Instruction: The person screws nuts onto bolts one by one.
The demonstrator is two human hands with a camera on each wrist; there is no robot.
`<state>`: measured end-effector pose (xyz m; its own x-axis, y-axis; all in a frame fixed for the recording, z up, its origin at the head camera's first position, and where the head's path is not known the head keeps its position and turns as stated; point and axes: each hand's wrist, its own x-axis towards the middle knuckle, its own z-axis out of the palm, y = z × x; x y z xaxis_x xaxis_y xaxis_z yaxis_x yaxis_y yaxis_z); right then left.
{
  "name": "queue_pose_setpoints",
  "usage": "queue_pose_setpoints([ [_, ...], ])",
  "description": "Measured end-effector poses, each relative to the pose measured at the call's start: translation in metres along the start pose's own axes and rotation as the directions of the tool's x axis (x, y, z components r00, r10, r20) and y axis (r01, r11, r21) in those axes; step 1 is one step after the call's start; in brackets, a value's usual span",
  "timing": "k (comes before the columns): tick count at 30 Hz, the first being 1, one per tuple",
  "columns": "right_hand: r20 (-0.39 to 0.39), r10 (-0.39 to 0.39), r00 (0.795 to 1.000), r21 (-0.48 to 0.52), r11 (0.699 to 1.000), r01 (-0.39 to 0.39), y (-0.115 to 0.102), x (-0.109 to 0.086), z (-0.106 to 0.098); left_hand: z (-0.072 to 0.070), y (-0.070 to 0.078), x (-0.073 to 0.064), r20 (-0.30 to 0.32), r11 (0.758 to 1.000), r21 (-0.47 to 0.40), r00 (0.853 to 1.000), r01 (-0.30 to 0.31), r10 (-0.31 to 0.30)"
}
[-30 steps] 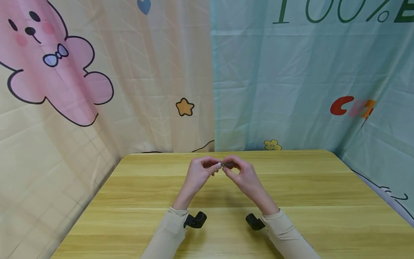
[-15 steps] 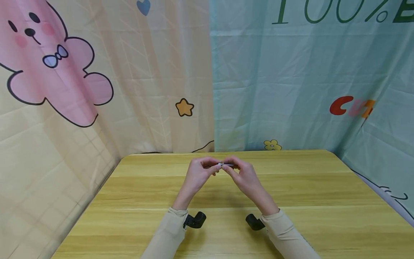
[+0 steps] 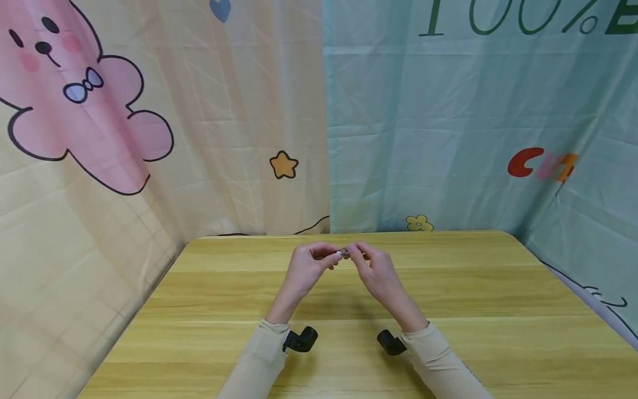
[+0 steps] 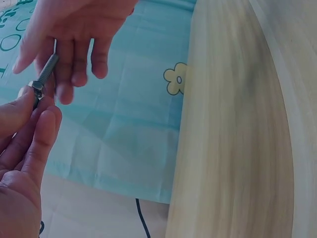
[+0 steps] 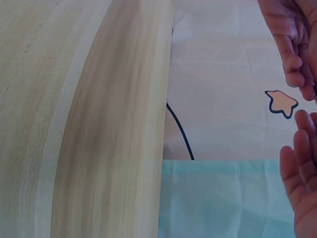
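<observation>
A metal bolt (image 4: 47, 72) with a threaded shaft is held above the table, its shaft slanting up toward the right hand in the left wrist view. Near its lower end sits a small metal piece (image 4: 37, 85) that looks like a nut. My left hand (image 3: 305, 267) pinches that lower end between thumb and fingers. My right hand (image 3: 380, 272) is at the shaft's far end, index finger beside the shaft and thumb apart from it. Whether the index finger touches the bolt I cannot tell. Both hands show only partly at the right wrist view's edge, the bolt hidden there.
A wooden table (image 3: 239, 310) lies under both hands, its far edge meeting a printed curtain (image 3: 249, 127). Black wrist cameras (image 3: 301, 339) jut inward from both sleeves.
My right thumb has moved away from its earlier place under the shaft, up and forward along the fingers. The left hand has kept its grip and place.
</observation>
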<state>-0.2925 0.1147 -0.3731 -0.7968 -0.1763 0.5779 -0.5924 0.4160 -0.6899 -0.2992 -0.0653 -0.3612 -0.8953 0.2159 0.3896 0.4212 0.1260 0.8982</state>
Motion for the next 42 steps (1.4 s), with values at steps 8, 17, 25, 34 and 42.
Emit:
queue_pose_setpoints([
  [8, -0.007, -0.116, 0.993, 0.092, 0.989, 0.116, 0.000, 0.003, 0.002, -0.002, 0.016, -0.001, -0.043, 0.999, -0.001, 0.998, 0.043, -0.043],
  [17, 0.019, -0.121, 0.992, 0.055, 0.991, 0.120, 0.001, 0.002, 0.003, -0.001, 0.014, -0.001, -0.022, 0.999, -0.026, 0.999, 0.040, -0.041],
  [25, 0.045, -0.071, 0.996, 0.065, 0.996, 0.068, 0.000, 0.002, 0.001, -0.002, 0.001, 0.001, -0.010, 0.999, -0.045, 1.000, 0.016, -0.017],
  [34, 0.049, -0.043, 0.998, 0.006, 0.999, 0.043, 0.001, 0.001, 0.000, -0.002, 0.003, 0.000, 0.024, 1.000, -0.026, 1.000, -0.005, 0.006],
  [42, -0.005, 0.011, 1.000, 0.029, 1.000, -0.010, 0.000, 0.001, 0.002, -0.001, 0.011, -0.001, 0.002, 1.000, -0.015, 1.000, 0.020, -0.020],
])
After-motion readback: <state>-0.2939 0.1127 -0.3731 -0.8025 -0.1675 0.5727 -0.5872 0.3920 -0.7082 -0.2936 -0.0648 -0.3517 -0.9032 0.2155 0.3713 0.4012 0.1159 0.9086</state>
